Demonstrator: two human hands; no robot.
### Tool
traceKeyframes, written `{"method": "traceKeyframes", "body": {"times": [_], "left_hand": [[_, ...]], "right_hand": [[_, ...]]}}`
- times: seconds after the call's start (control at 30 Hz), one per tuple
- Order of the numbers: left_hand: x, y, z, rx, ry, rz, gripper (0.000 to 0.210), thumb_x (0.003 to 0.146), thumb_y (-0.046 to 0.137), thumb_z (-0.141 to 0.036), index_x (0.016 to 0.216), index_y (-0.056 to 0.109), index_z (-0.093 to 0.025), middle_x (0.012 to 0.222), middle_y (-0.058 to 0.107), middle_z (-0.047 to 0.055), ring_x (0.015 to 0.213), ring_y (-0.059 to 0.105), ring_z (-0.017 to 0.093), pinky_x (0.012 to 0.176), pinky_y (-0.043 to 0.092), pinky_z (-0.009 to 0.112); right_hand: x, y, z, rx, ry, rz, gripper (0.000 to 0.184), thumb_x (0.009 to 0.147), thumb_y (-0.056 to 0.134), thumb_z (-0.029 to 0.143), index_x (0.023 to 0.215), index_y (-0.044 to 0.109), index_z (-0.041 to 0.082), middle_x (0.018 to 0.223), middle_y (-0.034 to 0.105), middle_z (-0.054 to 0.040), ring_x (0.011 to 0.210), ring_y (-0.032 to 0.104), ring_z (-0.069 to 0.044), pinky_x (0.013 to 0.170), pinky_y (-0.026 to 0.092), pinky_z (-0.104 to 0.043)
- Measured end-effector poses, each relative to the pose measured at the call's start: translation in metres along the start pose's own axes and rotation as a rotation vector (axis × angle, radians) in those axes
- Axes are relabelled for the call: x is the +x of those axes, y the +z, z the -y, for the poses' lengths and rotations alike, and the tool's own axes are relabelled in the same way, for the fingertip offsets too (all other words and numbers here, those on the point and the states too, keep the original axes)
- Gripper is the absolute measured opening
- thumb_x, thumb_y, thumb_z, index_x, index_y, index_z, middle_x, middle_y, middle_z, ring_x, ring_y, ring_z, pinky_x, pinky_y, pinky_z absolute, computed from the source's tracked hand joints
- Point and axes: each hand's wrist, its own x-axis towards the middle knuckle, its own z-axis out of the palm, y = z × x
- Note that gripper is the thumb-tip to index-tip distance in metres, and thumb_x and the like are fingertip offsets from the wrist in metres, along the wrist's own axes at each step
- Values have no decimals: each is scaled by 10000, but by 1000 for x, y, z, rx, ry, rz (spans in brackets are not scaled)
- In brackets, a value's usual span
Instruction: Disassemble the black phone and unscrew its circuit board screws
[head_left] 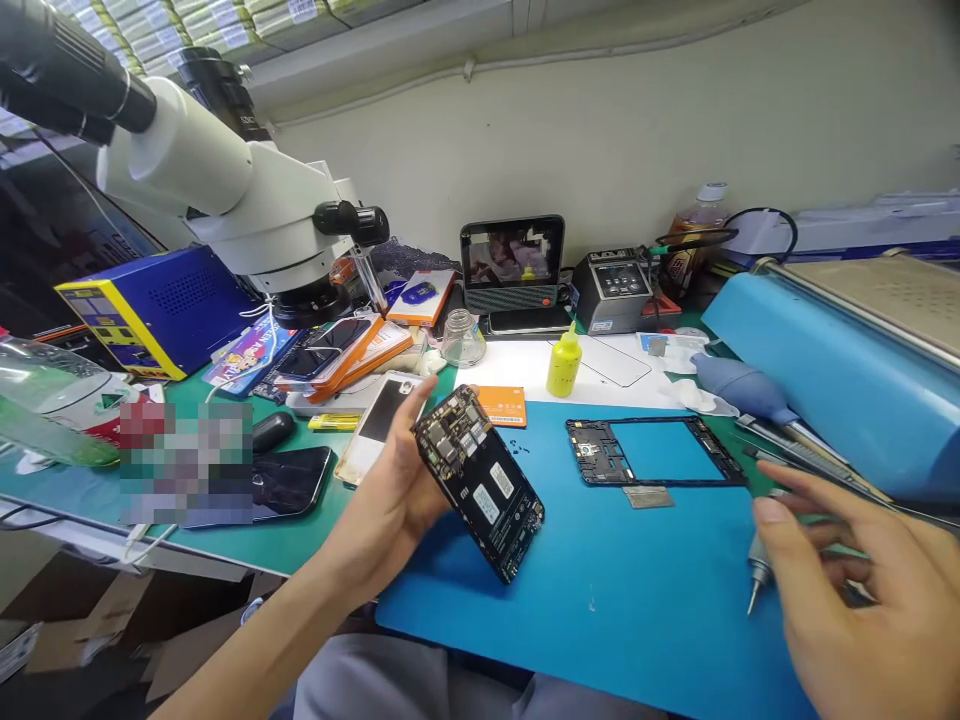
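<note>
Left hand (394, 500) is gripping an opened-up phone (478, 483) by its edge, tilted above the blue work mat (600, 590) with the circuit board and battery facing up. Right hand (862, 590) sits low at the right with fingers loosely curled around a small screwdriver (757, 570), tip pointing down just over the mat. A black phone frame (654, 452) lies flat further back, with a yellow bottle (563, 363) behind it and a microscope (225, 190) off to the left.
</note>
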Motion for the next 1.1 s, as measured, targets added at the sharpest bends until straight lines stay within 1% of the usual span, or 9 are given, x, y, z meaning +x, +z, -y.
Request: {"method": "traceKeyframes", "body": {"times": [0.07, 0.17, 0.27, 0.37, 0.53, 0.67, 0.93, 1.03, 1.1], "left_hand": [[1, 8, -3, -106, -161, -19, 684, 1104, 470, -742, 1655, 505, -339, 1667, 620, 136, 1470, 665, 342, 1110, 620, 474], [4, 16, -15, -185, -307, 116, 710, 1134, 362, -748, 1622, 580, -279, 1670, 616, 145, 1494, 636, 354, 1052, 636, 453], [8, 15, -29, -126, -457, 248, 710, 1129, 387, -715, 1597, 617, -234, 1627, 655, 152, 1487, 641, 357, 963, 643, 387], [13, 8, -33, 236, -580, 216, 693, 1070, 479, -673, 1581, 638, -233, 1657, 638, 127, 1513, 624, 377, 1044, 628, 441], [18, -1, -40, 633, -648, 137, 876, 867, 806, -775, 1632, 577, -415, 1857, 334, -44, 1755, 209, 389, 1339, 407, 543], [19, 7, -50, 1215, -458, 313, 734, 1018, 577, -802, 1696, 398, -586, 1748, 522, -95, 1636, 484, 393, 1309, 439, 647], [-2, -10, -32, 1574, 91, 492, 754, 1126, 564, -574, 1780, 193, -515, 1814, 423, -78, 1603, 545, 241, 1226, 582, 368], [-20, -34, -19, 1690, 302, 448, 835, 1107, 573, -590, 1803, 132, -456, 1783, 491, -6, 1527, 633, 309, 1142, 654, 435], [-35, -52, -7, 1797, 374, 303, 981, 1023, 665, -686, 1809, 143, -420, 1704, 593, 57, 1427, 698, 389, 1037, 691, 503]], "right_hand": [[2, 3, 4, -84, -92, -19, 567, 1079, 513, 623, 1393, 742, 210, 1322, 702, -181, 1118, 721, -436, 988, 589, -642], [1, 8, 6, -160, -206, -2, 564, 1107, 437, 531, 1403, 717, 141, 1381, 688, -215, 1318, 663, -513, 1127, 517, -698], [0, 9, 6, -171, -176, 17, 479, 1103, 442, 518, 1381, 709, 233, 1360, 712, -139, 1058, 767, -404, 901, 597, -592], [-2, 5, 9, -116, -144, 13, 405, 1079, 511, 551, 1336, 707, 307, 1406, 714, -71, 823, 763, -272, 756, 581, -495], [-1, -1, 14, -82, -185, 80, 367, 1088, 509, 555, 1324, 690, 340, 1402, 721, -31, 794, 781, -221, 686, 569, -428], [-2, 3, 14, -298, -341, 83, 543, 1139, 381, 622, 1389, 670, 236, 1225, 782, -125, 956, 767, -353, 773, 555, -501], [-6, 1, 15, -296, -369, 133, 478, 1176, 399, 524, 1302, 723, 196, 1158, 772, -123, 1010, 707, -342, 853, 481, -465], [-7, -1, 17, -242, -352, 158, 391, 1177, 443, 482, 1344, 716, 257, 1227, 768, -60, 1074, 710, -286, 869, 481, -402], [-8, -2, 19, -175, -344, 189, 348, 1177, 466, 439, 1395, 699, 297, 1290, 754, -17, 1140, 707, -241, 930, 490, -351]]}}
